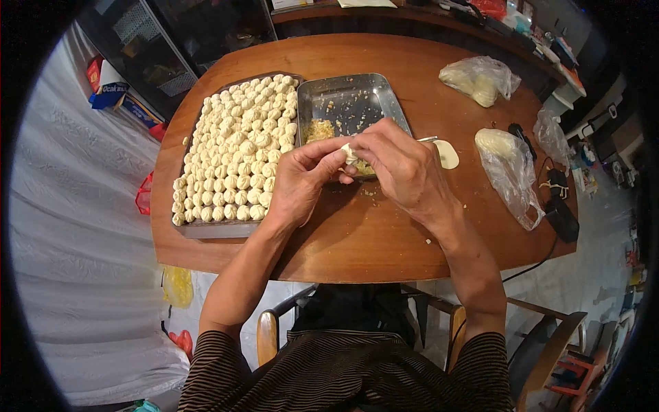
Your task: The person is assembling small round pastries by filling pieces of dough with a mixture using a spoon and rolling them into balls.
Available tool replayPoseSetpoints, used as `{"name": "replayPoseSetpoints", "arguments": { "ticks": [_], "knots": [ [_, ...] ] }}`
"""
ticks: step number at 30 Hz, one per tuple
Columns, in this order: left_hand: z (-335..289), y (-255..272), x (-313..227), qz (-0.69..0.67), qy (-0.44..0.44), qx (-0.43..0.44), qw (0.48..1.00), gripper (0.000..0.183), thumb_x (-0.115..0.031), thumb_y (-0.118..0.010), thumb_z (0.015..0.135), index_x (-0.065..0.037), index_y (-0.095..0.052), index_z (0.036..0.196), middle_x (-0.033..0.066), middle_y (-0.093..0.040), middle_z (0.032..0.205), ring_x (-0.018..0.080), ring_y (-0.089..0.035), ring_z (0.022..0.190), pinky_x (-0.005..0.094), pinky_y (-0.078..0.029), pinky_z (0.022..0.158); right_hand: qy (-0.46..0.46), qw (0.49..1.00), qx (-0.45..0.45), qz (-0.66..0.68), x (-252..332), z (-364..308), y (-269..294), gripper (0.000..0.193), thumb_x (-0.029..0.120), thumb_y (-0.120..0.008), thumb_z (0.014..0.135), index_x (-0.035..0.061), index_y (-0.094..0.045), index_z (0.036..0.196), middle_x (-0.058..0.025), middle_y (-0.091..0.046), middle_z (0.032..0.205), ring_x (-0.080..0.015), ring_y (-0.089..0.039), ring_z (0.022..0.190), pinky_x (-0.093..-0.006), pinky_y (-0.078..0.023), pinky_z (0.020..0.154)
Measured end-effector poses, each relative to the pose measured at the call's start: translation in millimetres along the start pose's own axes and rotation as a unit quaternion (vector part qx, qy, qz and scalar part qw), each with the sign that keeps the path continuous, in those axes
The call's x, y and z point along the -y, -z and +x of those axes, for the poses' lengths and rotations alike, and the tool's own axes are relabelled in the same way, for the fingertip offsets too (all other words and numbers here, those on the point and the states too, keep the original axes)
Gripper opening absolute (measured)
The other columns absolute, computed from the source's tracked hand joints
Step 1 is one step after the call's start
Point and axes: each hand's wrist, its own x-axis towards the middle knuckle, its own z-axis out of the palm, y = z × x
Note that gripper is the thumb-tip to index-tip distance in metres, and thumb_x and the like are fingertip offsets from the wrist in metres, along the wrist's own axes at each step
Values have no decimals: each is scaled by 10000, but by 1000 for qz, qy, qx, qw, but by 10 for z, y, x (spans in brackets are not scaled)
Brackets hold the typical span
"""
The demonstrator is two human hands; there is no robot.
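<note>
A small pale dumpling (349, 155) with a pleated top is held between my two hands, above the near end of the metal tray. My left hand (302, 177) cups it from the left with thumb and fingers. From the right, the fingertips of my right hand (405, 165) pinch at its top. Crumbly yellowish filling (320, 129) lies in the shallow metal tray (391, 96), partly hidden behind my hands. To the left, a large flat tray (214, 231) is covered with rows of pleated dumplings (233, 165). A flat pale dough piece (447, 156) lies right of my right hand, beside a utensil handle (428, 139).
On the right of the wooden table (357, 254) lie a plastic bag with dough (504, 154) and another bag (480, 79) farther back. A black adapter with cables (561, 220) sits at the right edge. Chairs (268, 336) stand at the near side.
</note>
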Motion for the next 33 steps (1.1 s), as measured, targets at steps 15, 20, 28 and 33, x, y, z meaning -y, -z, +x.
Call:
{"name": "replayPoseSetpoints", "arguments": {
  "ticks": [15, 20, 28, 33],
  "knots": [
    [-14, -4, -35, 88, 6, 7, 996, 306, -61, -639, 1056, 32, -702, 1340, 104, -770, 1089, 137, -720, 901, 281, -603, 846, -49, 998, 12, 38, -53, -15, 20, 106, 41, -751, 916, 3, -667, 968, -135, -660, 929, -352, -714, 807, -449, -563, 679],
    [-17, -34, -46, 24, 1, 8, 1000, 327, -32, -624, 1061, 48, -663, 1376, 135, -761, 1131, 150, -736, 925, 286, -620, 873, -49, 998, -6, 39, -27, 3, 9, 99, 39, -754, 915, 0, -672, 955, -131, -662, 915, -342, -717, 805, -443, -565, 679],
    [-9, 0, -34, -2, 15, 10, 1000, 328, -8, -620, 1054, 44, -664, 1375, 144, -755, 1181, 169, -750, 957, 295, -624, 886, -23, 998, -34, 39, -45, 2, -54, 95, 36, -758, 911, 2, -674, 939, -125, -659, 904, -335, -714, 781, -433, -565, 668],
    [9, 18, 3, 22, 12, 13, 1000, 323, -9, -627, 1049, 42, -673, 1365, 142, -758, 1193, 165, -752, 941, 291, -621, 885, -46, 998, -8, 40, -37, -9, -23, 107, 43, -760, 910, 2, -665, 939, -127, -657, 906, -334, -715, 782, -434, -563, 665]
  ]
}}
